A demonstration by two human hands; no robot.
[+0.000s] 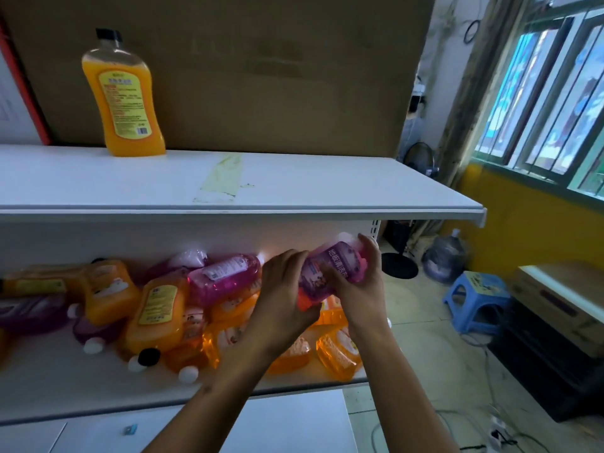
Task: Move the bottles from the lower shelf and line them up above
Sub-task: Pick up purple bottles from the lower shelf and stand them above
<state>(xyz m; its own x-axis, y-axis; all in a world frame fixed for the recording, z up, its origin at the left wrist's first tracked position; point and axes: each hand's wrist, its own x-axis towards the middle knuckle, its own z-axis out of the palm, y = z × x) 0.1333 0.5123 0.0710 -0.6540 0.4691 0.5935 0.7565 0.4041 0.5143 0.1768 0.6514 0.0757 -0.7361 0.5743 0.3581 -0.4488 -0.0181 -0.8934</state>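
Both hands grasp a purple bottle (333, 269) at the right end of the lower shelf (49, 380), left hand (284, 295) at its orange cap, right hand (362, 279) around its body. One orange bottle (122, 96) stands on the upper shelf (294, 184); a heap (170, 305) remains below.

To my right a green-framed window (542, 103) lets in daylight above a yellow wall (523, 230); a blue plastic stool (477, 300) stands on the pale tiled floor (421, 354); cables (483, 423) trail beside a black cabinet (549, 364); a water jug (446, 255) sits beyond.
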